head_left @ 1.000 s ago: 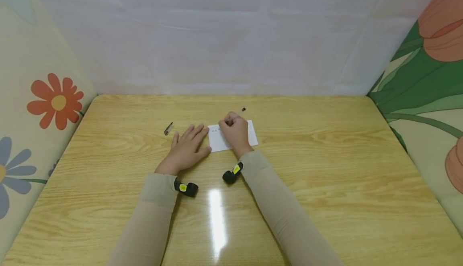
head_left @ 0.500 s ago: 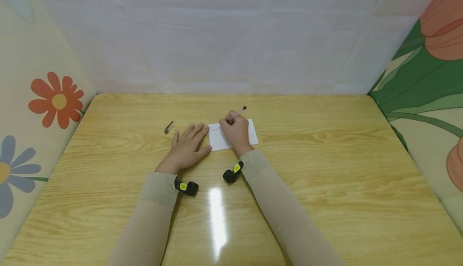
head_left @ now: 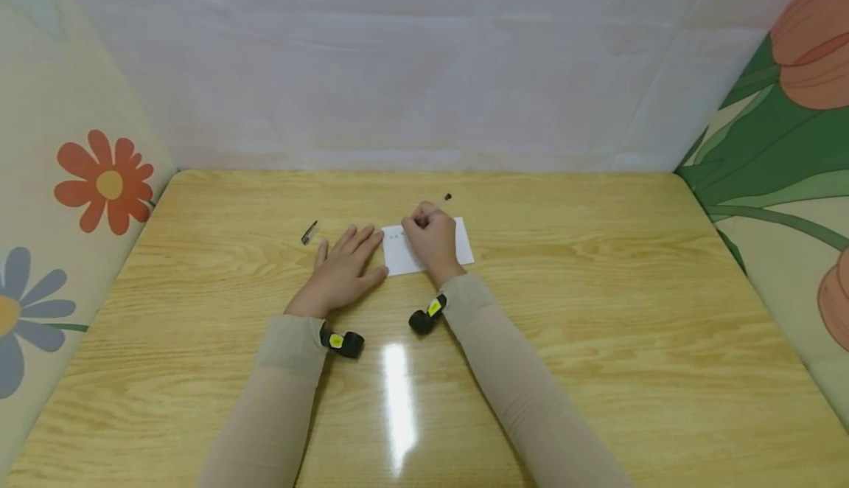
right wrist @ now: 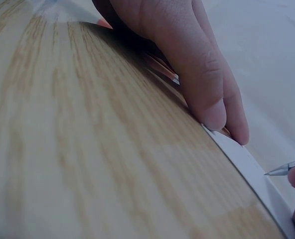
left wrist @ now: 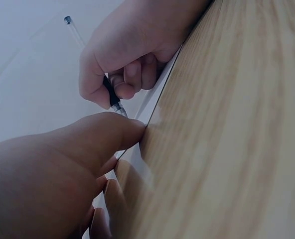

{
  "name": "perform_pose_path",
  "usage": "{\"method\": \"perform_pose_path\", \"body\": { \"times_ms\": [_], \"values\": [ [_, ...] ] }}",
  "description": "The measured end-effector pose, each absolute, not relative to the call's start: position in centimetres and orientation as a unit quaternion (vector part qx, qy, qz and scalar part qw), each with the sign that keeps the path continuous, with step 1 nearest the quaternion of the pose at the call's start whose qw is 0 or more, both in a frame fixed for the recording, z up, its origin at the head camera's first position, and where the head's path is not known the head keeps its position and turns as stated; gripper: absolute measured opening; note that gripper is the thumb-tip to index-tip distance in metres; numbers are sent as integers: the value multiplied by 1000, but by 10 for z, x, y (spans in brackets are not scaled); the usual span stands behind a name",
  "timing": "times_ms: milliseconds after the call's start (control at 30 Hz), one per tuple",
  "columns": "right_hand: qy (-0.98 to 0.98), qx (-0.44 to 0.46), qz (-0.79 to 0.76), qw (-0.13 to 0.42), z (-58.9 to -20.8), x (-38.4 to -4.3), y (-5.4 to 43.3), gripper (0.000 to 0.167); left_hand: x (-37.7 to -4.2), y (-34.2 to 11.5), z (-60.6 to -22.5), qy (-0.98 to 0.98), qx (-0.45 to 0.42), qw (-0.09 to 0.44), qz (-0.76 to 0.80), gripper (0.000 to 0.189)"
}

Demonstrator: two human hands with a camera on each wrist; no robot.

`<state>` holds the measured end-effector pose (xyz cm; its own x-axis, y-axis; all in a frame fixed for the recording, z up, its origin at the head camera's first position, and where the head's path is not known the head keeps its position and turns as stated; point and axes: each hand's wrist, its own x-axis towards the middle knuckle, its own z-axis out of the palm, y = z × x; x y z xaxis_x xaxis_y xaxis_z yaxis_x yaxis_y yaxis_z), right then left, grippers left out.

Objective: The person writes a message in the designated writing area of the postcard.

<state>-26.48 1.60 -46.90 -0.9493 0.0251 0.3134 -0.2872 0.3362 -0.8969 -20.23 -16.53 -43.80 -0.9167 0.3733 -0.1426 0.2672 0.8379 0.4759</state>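
Pen (left wrist: 110, 92) pinched in the right hand (head_left: 434, 246), slanting over white paper (head_left: 400, 258) on the table (head_left: 597, 267).
The right fingers curl round its dark grip; I cannot tell whether the tip touches the paper. The left hand (head_left: 337, 272) lies flat with fingers spread, thumb and fingertips at the left edge of the paper. Small marks (head_left: 394, 236) show at its upper left; a clear-and-black cap (head_left: 309, 233) lies just left of the left hand.

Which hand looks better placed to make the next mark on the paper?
Probably the right hand: it grips the pen, tip down at the paper, beside some small marks. The left hand holds no pen and lies palm down at the paper's left edge.
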Motion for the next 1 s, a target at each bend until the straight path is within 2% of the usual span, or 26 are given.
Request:
{"method": "perform_pose_path", "body": {
  "times_ms": [1000],
  "values": [
    [-801, 84, 577, 137, -467, -264, 17, 25, -206, -167, -444, 952, 168, 114, 230, 71]
  ]
}}
